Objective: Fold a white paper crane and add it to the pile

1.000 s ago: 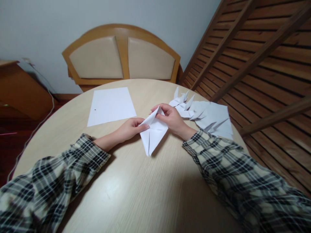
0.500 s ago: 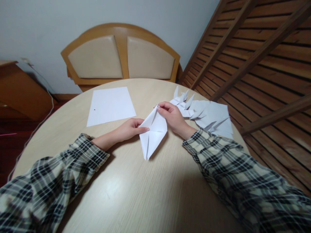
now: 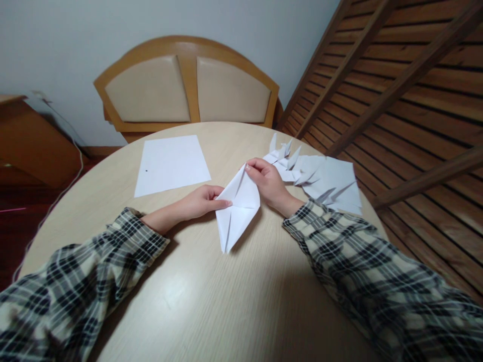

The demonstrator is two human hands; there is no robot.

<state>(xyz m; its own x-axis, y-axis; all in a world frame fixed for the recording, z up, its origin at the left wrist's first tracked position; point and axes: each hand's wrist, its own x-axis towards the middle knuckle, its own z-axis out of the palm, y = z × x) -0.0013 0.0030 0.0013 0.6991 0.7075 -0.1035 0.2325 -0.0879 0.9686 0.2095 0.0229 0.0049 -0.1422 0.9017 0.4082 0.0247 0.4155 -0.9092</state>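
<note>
Left hand [image 3: 199, 202] and right hand [image 3: 268, 182] pinch a white folded-paper diamond [image 3: 241, 213] between them; I think slow folding works best.

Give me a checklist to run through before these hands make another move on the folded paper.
1. Left hand pinching the side of the folded paper: ok.
2. Right hand pinching its far corner: ok.
3. Near tip free of both hands: ok.
4. Flat sheet lying on the table, apart from the folded paper: ok.
5. Right hand clear of the folded pieces beside it: cannot tell; they overlap in this view.
6. Underside creases: cannot tell; hidden.
</note>
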